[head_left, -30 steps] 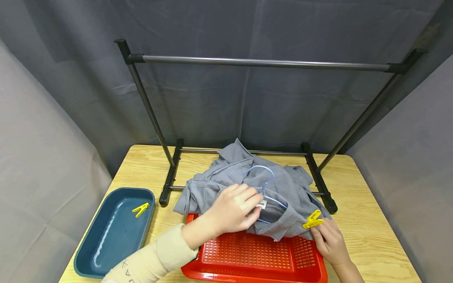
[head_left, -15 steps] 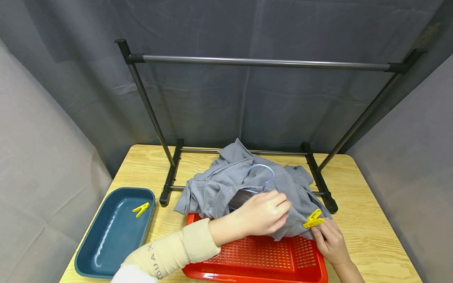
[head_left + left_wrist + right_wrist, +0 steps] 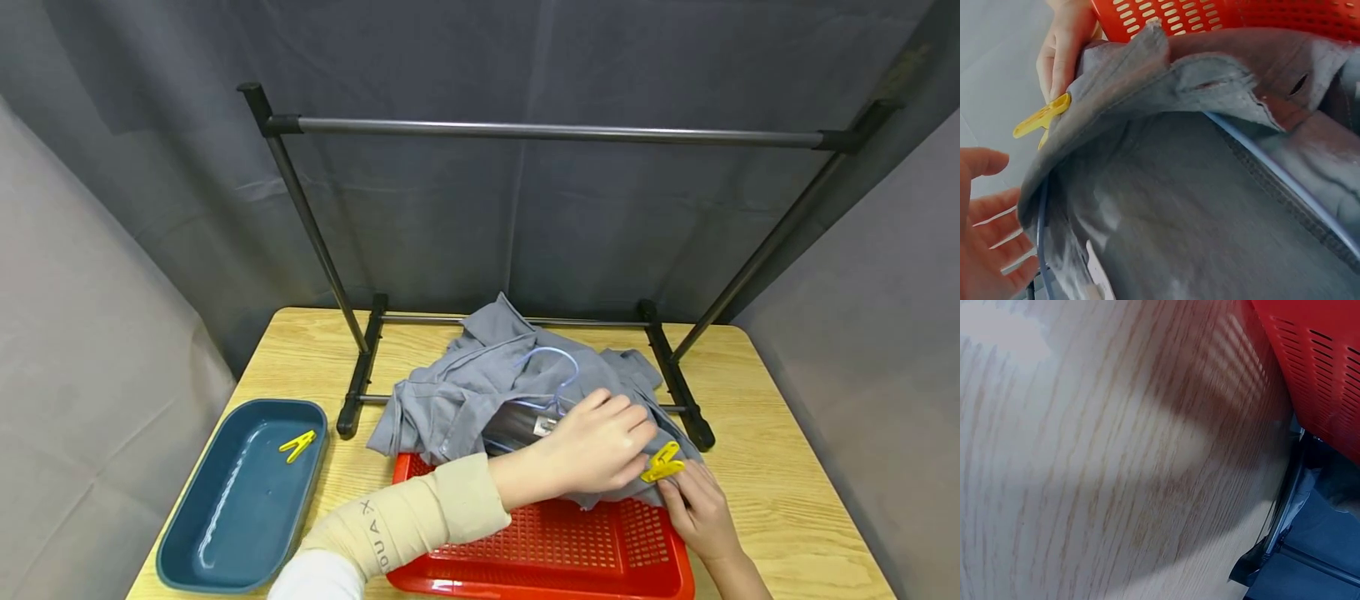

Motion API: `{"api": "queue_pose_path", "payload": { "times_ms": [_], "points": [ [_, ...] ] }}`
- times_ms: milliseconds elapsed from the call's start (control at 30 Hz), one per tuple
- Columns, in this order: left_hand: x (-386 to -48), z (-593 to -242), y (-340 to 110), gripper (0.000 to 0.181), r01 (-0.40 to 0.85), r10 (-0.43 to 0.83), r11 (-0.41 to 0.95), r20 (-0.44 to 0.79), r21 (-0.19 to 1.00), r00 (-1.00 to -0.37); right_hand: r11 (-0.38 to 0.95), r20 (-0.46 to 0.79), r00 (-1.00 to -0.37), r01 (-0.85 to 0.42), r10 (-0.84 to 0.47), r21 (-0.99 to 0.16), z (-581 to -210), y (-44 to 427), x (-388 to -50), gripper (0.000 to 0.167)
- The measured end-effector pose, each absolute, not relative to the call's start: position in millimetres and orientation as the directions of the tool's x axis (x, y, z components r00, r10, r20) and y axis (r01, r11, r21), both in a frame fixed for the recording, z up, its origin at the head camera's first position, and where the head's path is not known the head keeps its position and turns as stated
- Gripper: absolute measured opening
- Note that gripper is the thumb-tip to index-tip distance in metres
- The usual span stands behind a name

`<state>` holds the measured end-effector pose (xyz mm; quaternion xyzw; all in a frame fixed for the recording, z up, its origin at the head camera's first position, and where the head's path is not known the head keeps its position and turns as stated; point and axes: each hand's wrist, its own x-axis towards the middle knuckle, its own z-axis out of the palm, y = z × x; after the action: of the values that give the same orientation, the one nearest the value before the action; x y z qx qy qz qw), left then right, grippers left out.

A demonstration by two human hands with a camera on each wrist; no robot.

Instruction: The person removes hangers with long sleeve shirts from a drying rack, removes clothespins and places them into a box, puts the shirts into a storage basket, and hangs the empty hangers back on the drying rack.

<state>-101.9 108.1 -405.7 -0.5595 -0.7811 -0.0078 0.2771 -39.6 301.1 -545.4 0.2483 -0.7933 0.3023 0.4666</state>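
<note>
A grey shirt [image 3: 480,400] lies heaped over the red basket [image 3: 540,542] and the rack's base. A blue hanger [image 3: 558,354] sits inside its neck, hook uppermost. My left hand [image 3: 603,442] is over the shirt's right part; in the left wrist view its thumb and fingers are spread beside the shirt's edge, gripping nothing. At the shirt's right end, my right hand [image 3: 701,508] pinches the cloth, right beside a yellow clothespin [image 3: 663,462] clipped on it. A white label [image 3: 543,426] shows inside the neck. The right wrist view does not show the right hand's fingers.
A teal tray [image 3: 240,500] holding another yellow clothespin [image 3: 297,446] stands on the left of the wooden table [image 3: 780,467]. Behind the shirt rises a clothes rack with a metal top bar [image 3: 555,131] and black feet [image 3: 678,383]. Grey curtains surround the table.
My left hand has moved right across the shirt, away from the neck label toward the clipped end, and the neck opening now shows wider. My right hand has stayed in place.
</note>
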Motion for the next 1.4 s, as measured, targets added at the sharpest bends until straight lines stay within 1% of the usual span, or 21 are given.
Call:
{"api": "queue_pose_path", "payload": {
  "times_ms": [167, 333, 433, 733, 967, 1133, 1300, 1400],
  "points": [
    [-102.9, -409.7, 117.2, 0.025, 0.869, 0.891, 0.390, 0.362, -0.305, -0.273, 0.699, 0.888, -0.444, -0.673, -0.118, -0.243, -546.4, 301.6, -39.7, 0.044],
    [-104.8, -410.7, 126.0, 0.033, 0.884, 0.909, 0.401, 0.223, -0.241, -0.352, 0.703, 0.888, -0.444, -0.670, -0.124, -0.237, -546.3, 302.0, -39.5, 0.044],
    [-105.3, -410.9, 130.4, 0.036, 0.891, 0.914, 0.402, 0.157, -0.210, -0.375, 0.708, 0.885, -0.447, -0.666, -0.127, -0.235, -546.2, 302.3, -39.2, 0.044],
    [-104.1, -409.1, 137.3, 0.036, 0.905, 0.921, 0.390, 0.076, -0.169, -0.382, 0.712, 0.885, -0.447, -0.664, -0.131, -0.230, -547.2, 302.7, -39.3, 0.044],
    [-102.3, -407.1, 140.4, 0.039, 0.902, 0.917, 0.395, 0.018, -0.177, -0.398, 0.712, 0.887, -0.442, -0.665, -0.132, -0.225, -546.3, 301.9, -39.5, 0.044],
    [-102.0, -407.2, 141.8, 0.040, 0.899, 0.916, 0.398, 0.019, -0.180, -0.402, 0.705, 0.891, -0.435, -0.672, -0.130, -0.225, -546.6, 301.7, -40.4, 0.043],
    [-101.1, -408.6, 141.7, 0.039, 0.903, 0.923, 0.382, 0.038, -0.195, -0.382, 0.693, 0.889, -0.439, -0.682, -0.131, -0.234, -548.0, 303.0, -40.8, 0.042],
    [-101.3, -408.8, 140.9, 0.039, 0.908, 0.925, 0.378, 0.043, -0.181, -0.377, 0.683, 0.891, -0.434, -0.691, -0.131, -0.237, -548.3, 303.4, -41.6, 0.041]
  ]
}}
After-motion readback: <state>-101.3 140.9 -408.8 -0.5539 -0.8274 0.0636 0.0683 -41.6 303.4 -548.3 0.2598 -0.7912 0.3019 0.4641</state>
